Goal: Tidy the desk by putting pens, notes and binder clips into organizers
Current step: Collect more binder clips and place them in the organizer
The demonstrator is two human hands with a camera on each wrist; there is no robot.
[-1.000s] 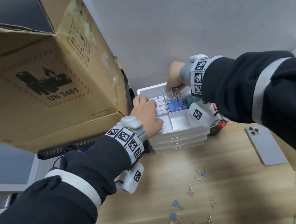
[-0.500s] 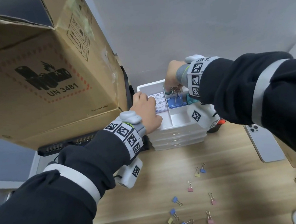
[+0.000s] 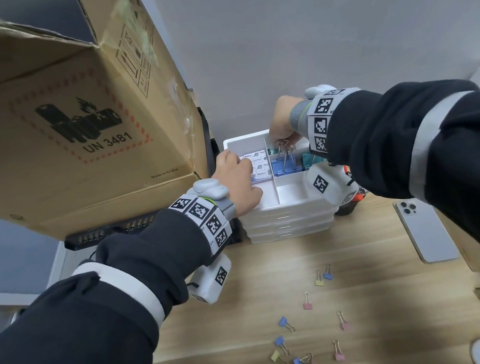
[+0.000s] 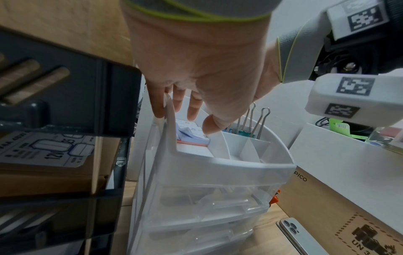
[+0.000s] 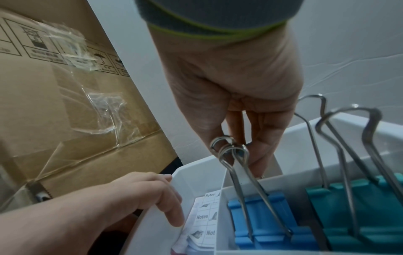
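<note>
A white drawer organizer (image 3: 282, 205) stands against the wall at the back of the desk. My right hand (image 3: 282, 135) pinches the wire handles of a large blue binder clip (image 3: 283, 167), which stands in a top rear compartment. In the right wrist view, thumb and fingers of the right hand (image 5: 237, 143) meet on those handles above the blue clip (image 5: 268, 219). A teal clip (image 5: 357, 215) stands beside it. My left hand (image 3: 240, 179) lies over the organizer's left wall, fingers fairly straight and reaching onto the notes (image 3: 257, 165) in the left compartment.
A big cardboard box (image 3: 64, 126) overhangs the left. Several small coloured binder clips (image 3: 308, 337) lie scattered on the wooden desk in front. A phone (image 3: 424, 230) lies face down at the right. A black rack (image 4: 65, 120) stands directly left of the organizer.
Little has changed. My right hand keeps the blue clip's handles and has edged slightly toward the back wall. My left hand stays on the organizer's left side.
</note>
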